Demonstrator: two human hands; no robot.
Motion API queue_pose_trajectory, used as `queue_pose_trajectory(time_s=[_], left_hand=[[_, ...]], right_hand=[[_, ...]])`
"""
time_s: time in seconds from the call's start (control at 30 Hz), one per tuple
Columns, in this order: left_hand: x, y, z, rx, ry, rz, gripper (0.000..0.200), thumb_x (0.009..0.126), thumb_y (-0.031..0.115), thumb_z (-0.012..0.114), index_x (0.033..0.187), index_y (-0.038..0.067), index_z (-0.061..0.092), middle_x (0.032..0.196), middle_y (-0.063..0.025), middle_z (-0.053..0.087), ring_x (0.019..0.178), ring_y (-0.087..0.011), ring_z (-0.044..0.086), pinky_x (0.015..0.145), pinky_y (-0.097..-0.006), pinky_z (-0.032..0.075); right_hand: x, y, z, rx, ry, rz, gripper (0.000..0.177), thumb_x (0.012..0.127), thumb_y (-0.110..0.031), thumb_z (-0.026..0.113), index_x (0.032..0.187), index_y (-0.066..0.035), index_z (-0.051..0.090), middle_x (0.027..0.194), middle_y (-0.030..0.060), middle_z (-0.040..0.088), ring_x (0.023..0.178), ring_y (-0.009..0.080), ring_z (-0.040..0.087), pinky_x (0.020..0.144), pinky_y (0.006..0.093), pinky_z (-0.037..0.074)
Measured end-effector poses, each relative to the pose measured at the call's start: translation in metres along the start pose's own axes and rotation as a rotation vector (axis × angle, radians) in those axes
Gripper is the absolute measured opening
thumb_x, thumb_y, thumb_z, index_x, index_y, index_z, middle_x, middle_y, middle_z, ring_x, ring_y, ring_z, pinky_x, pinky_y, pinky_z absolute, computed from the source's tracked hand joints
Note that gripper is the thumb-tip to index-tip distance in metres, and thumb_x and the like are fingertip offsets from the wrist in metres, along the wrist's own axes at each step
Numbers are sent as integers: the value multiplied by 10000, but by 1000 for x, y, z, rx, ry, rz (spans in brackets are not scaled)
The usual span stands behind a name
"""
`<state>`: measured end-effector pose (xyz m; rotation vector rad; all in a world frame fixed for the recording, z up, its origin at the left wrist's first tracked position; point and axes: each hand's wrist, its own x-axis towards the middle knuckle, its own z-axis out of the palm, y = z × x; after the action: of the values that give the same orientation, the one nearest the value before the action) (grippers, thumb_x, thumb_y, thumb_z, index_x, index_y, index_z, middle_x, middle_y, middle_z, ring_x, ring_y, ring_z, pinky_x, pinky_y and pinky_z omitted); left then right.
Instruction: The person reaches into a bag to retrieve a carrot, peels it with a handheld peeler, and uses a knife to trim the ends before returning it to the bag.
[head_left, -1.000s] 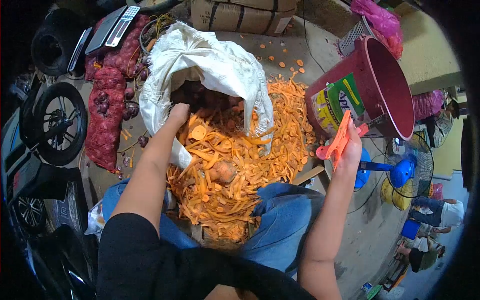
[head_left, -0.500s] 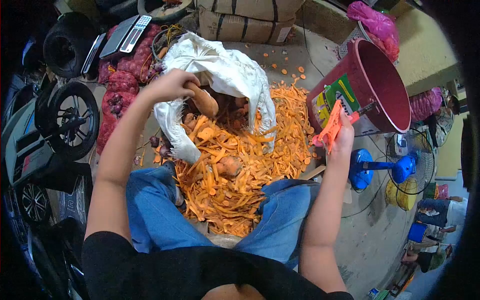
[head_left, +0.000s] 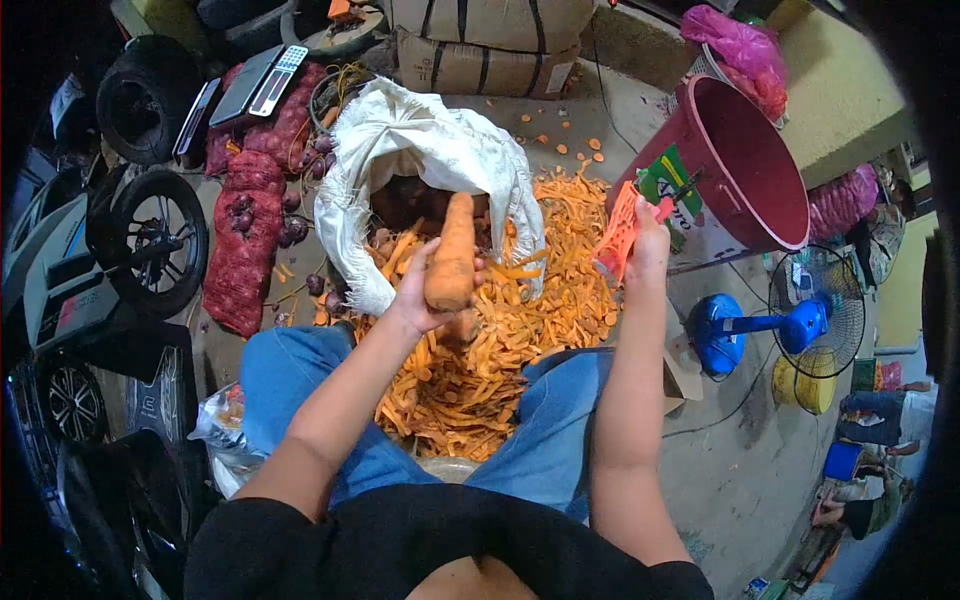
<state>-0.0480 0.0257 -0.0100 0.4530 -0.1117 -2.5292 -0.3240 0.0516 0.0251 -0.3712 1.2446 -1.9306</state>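
Holding a carrot (head_left: pixel 450 260) in the left hand (head_left: pixel 416 300), fingers wrapped round from behind, thick end toward the lap, thin end pointing at the mouth of the white sack (head_left: pixel 420 130) just past that hand. Gripping an orange peeler (head_left: pixel 618 232) in the right hand (head_left: pixel 648 245), fingers closed round it, well apart from the carrot. Close behind the right hand, a big red bucket (head_left: pixel 750 150), tilted, with a green label (head_left: pixel 660 180) partly covered. Can see white marks on the label, but cannot read a word. Could make out "Ap" there a second ago, with less of it behind the peeler. Far past the left hand, a brown box (head_left: pixel 490 65) with a small white sticker (head_left: pixel 558 78), too tiny to read. Up and left from the left hand, a scale (head_left: pixel 255 85) with rows of buttons, also too small to read, on red onion bags (head_left: pixel 245 240). Half a second ago, held the carrot from above at the sack's mouth, farther left; now held lower and nearer the lap, over the orange peels (head_left: pixel 560 300). Also brought the peeler a little to the left, nearer the carrot.
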Motion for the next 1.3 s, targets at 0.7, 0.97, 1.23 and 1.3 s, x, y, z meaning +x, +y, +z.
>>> queue_pose_trajectory(time_s=[0.7,0.97,1.23,1.3], left_hand=[[-10,4,35,333,259,-46,397,800,385,423,1005,46,409,805,-107,527,693,-197,550,615,-328,477],[-1,13,33,250,152,-60,422,825,402,330,1012,39,434,834,-138,545,719,-233,566,624,-343,492],[4,21,30,161,13,-54,472,796,448,372,1041,48,425,837,-114,537,699,-217,561,585,-379,498],[5,23,23,167,-2,-18,467,797,439,381,1048,46,422,844,-109,539,709,-217,561,601,-398,497]], right_hand=[[-65,48,96,-221,-1,75,254,808,-240,473,678,-24,502,614,7,496,504,73,448,466,234,370],[-65,19,115,-245,-35,3,240,821,-234,447,721,-24,507,597,14,508,459,79,461,424,232,377],[-39,32,106,-83,41,25,236,825,-210,439,731,-2,498,633,48,524,495,127,506,441,259,420],[-36,37,109,-52,85,-9,238,828,-198,431,744,14,498,647,58,532,504,125,510,452,257,424]])
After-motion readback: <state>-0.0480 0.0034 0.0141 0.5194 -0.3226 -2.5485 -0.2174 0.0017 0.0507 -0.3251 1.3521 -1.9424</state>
